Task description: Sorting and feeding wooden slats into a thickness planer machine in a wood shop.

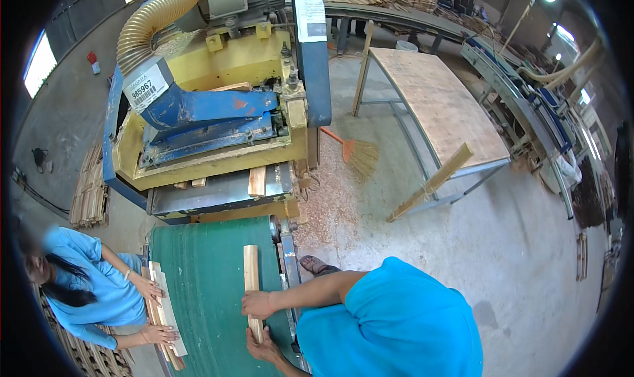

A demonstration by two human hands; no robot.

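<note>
A pale wooden strip (pixel 251 269) lies lengthwise on the right part of the green conveyor belt (pixel 211 264). My right hand (pixel 256 304) is wrapped over its middle, fingers closed. At the strip's near end, my left hand (pixel 264 348) grips it from the side, some fingers hidden beneath. Both my arms reach in from the right, in a blue shirt. Across the belt, a co-worker in blue rests both hands (pixel 158 334) on several wooden strips (pixel 173 314) along the left edge.
Ahead stands a yellow and blue woodworking machine (pixel 218 159) with a ribbed hose (pixel 145 27); a wood piece (pixel 257 181) pokes from its opening. Wood shavings (pixel 330 205) and a broom (pixel 362 155) lie on the floor beside it. A wooden-topped table (pixel 436 99) stands right.
</note>
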